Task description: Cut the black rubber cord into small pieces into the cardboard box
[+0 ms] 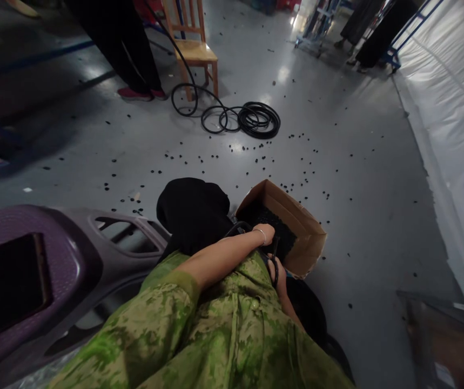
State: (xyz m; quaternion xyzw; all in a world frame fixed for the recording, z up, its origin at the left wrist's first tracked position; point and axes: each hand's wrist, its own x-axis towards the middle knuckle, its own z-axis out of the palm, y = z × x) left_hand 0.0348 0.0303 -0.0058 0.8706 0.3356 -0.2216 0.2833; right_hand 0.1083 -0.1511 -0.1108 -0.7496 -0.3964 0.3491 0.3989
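My left hand [266, 233], a bracelet at its wrist, is closed over the near side of an open cardboard box [310, 246]. A black hose [236, 227] curves over my lap and runs into that hand. Just below it, my right hand [280, 276] is closed around a slim tool with a curved black handle [274, 265]; its upper end points up beside the left fingers. Its exact kind is too dark to tell. Many small black pieces [286, 235] fill the bottom of the box.
Small black rings lie scattered over the grey floor [369, 216]. Ahead is a coiled black hose [259, 120], beside a wooden chair [195, 51] and a standing person's legs [132, 48]. A phone [15, 281] rests on a purple stool [64, 254] at left. White sheeting [454, 108] hangs at right.
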